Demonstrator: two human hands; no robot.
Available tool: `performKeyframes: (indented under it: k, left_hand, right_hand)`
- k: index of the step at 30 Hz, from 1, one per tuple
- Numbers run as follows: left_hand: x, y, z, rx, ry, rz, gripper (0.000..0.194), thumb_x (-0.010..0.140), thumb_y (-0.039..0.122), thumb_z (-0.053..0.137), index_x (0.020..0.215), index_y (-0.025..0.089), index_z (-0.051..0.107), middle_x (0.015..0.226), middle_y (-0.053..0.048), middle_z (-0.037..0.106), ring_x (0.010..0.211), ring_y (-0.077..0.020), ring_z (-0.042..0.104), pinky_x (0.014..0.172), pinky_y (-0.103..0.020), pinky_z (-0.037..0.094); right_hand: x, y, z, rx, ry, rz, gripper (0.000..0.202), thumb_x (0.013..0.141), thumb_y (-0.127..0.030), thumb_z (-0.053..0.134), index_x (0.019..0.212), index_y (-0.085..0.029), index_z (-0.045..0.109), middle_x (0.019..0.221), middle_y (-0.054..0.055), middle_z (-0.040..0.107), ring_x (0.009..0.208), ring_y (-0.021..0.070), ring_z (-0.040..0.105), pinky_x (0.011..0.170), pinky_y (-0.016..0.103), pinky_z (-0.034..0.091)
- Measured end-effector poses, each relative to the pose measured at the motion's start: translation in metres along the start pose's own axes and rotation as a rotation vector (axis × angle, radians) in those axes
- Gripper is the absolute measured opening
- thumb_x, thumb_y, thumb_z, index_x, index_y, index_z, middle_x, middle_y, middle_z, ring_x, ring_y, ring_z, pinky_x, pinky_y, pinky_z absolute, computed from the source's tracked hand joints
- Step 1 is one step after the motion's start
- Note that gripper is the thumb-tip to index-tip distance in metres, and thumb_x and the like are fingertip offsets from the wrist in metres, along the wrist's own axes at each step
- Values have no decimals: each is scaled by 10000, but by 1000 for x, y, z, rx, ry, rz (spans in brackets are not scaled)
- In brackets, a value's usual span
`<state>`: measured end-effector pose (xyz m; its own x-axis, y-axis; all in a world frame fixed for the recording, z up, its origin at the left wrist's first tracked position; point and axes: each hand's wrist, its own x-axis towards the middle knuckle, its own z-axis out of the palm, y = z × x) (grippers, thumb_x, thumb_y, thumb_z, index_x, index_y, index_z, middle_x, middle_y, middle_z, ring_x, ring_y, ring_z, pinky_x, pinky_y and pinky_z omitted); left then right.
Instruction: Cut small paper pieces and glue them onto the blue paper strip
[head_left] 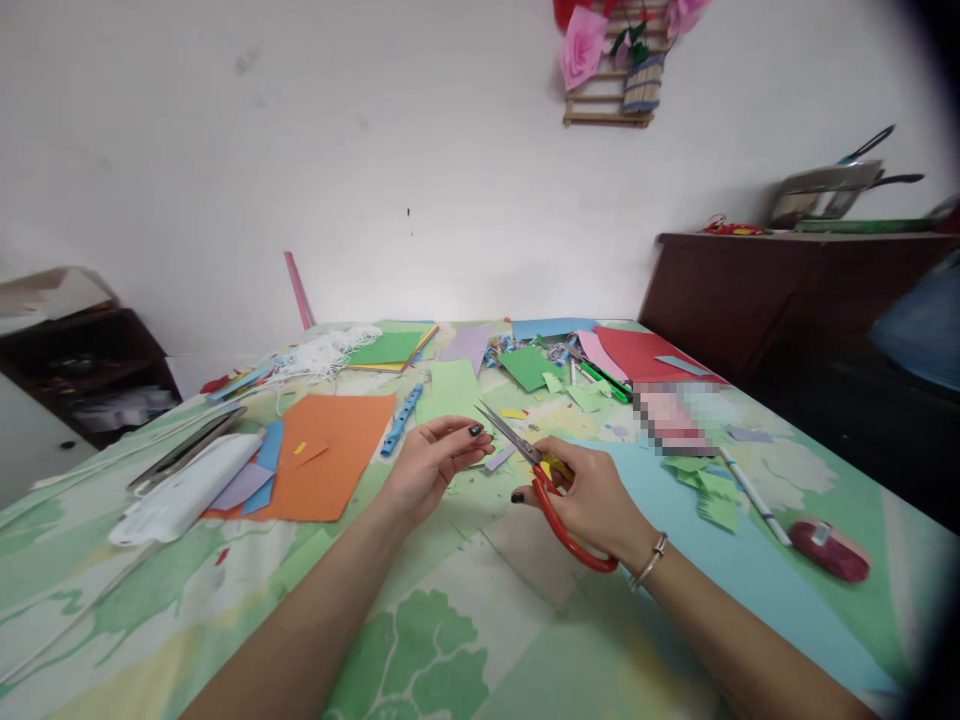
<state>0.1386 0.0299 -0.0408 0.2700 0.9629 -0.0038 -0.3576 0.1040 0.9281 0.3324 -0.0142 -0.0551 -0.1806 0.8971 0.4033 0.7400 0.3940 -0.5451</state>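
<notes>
My right hand (581,492) holds a pair of scissors (546,480) with red handles, its blades pointing up and left toward my other hand. Just left of the blade tips is my left hand (435,460), its thumb and fingers drawn together; anything between them is too small to make out. Beneath and around the hands are small paper scraps, among them a purple strip (500,457) and a yellow piece (513,413). A light green sheet (452,388) lies beyond my left hand, and a large light blue sheet (675,530) is partly under my right forearm.
On the left are an orange sheet (341,450), a white power strip (187,490) and white string (330,352). A blue patterned stick (402,420) lies near the middle. Green paper (529,367), a red sheet (652,355), a white pen (754,495) and a dark red object (829,548) are farther right.
</notes>
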Motion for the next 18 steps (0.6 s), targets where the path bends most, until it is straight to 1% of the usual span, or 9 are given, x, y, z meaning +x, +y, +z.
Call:
performKeyframes:
  k: [3, 7, 11, 18]
  left_hand:
    - [0, -2, 2, 21, 7, 44, 211, 628, 174, 733, 803, 119, 629, 706, -56, 703, 693, -149, 666, 674, -220, 513]
    - [-1, -4, 4, 65, 49, 83, 246, 636, 202, 734, 826, 132, 595, 692, -56, 708, 688, -155, 670, 687, -244, 511]
    - [-3, -5, 6, 84, 33, 74, 225, 632, 229, 737, 760, 126, 583, 705, -65, 710, 708, -171, 674, 710, -267, 509]
    - [-3, -7, 9, 64, 37, 81, 239, 603, 239, 755, 748, 132, 598, 722, -54, 711, 723, -169, 668, 750, -290, 506]
  right_hand:
    - [-1, 0, 3, -38, 0, -4, 243, 711, -416, 610, 834, -213, 552, 609, -27, 500, 541, 119, 399, 511, 217, 298]
    - [-3, 0, 6, -78, -4, -15, 263, 709, -417, 606, 865, -212, 550, 648, -13, 519, 572, 133, 434, 535, 229, 307]
    - [-4, -1, 6, -103, -1, -23, 281, 712, -421, 603, 891, -211, 554, 674, 1, 531, 592, 144, 459, 557, 238, 323]
    - [-5, -2, 5, -125, -9, -23, 288, 723, -446, 598, 888, -214, 556, 679, 8, 531, 601, 152, 469, 567, 243, 334]
